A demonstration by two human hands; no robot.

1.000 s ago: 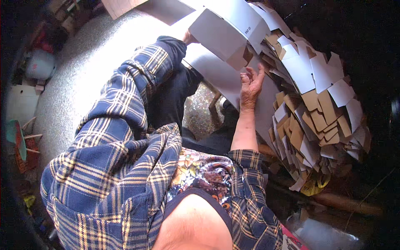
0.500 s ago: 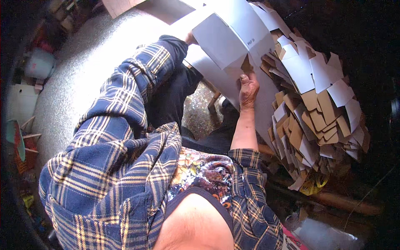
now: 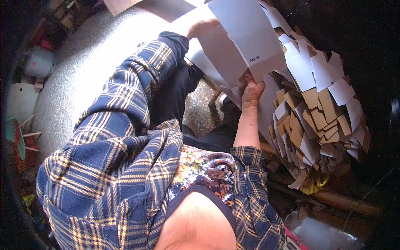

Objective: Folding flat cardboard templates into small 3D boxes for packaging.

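Observation:
A white cardboard box (image 3: 249, 31), partly opened out from flat, is tilted in front of me above a pale board. My right hand (image 3: 252, 91) grips its near end, with the fingertips partly hidden at the box's opening. Over the box's upper left edge reaches my left hand (image 3: 203, 28); motion and strong glare smear its fingers, so their grip is unclear. Just right of the box lies a large heap of flat white and brown cartons (image 3: 321, 108), stacked in overlapping layers.
The pale board (image 3: 273, 87) lies beneath the box, beside my legs. Bright speckled floor (image 3: 87, 66) spreads to the left, with a green stool-like thing (image 3: 16, 137) at the far left edge. A yellow bag (image 3: 314, 183) sits under the heap, near a wooden bar (image 3: 350, 204).
My left hand has come from behind the box's left side onto its upper edge. The box has turned and shifted slightly right, and my right hand has moved a little right and down.

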